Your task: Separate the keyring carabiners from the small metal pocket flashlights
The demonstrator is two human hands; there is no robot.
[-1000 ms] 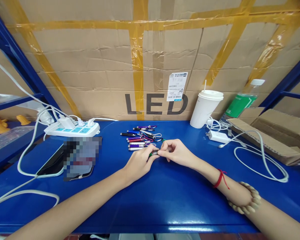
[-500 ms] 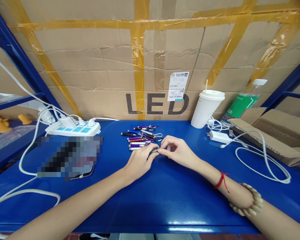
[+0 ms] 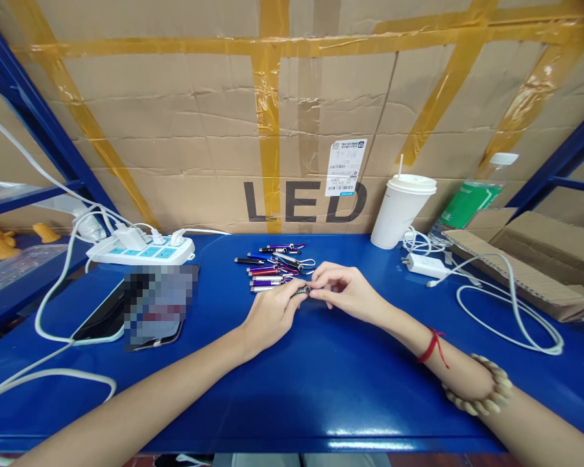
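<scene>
My left hand (image 3: pixel 270 314) is closed around a small keychain penlight (image 3: pixel 302 291); mostly its silver and dark end shows between thumb and fingers. My right hand (image 3: pixel 345 292) is pinched at that same end, its thumb and fingertips touching it. Exactly what the right fingertips grip is hidden. Just beyond my hands, several similar pen-shaped keychain pieces (image 3: pixel 267 281) lie in a loose pile on the blue table (image 3: pixel 292 389). They are black, blue, red, purple and silver, and some have small clips or loops.
A white power strip (image 3: pixel 141 251) and two phones (image 3: pixel 100 321) lie at left among white cables. At right stand a lidded cup (image 3: pixel 401 211), a green-labelled bottle (image 3: pixel 470 201), a charger (image 3: pixel 425 264) with its cable, and an open cardboard box (image 3: pixel 549 259). A large taped carton (image 3: pixel 199 130) backs the table.
My right fingers have shifted slightly at the penlight's end and its visible part has turned a little. My left hand stays almost in place.
</scene>
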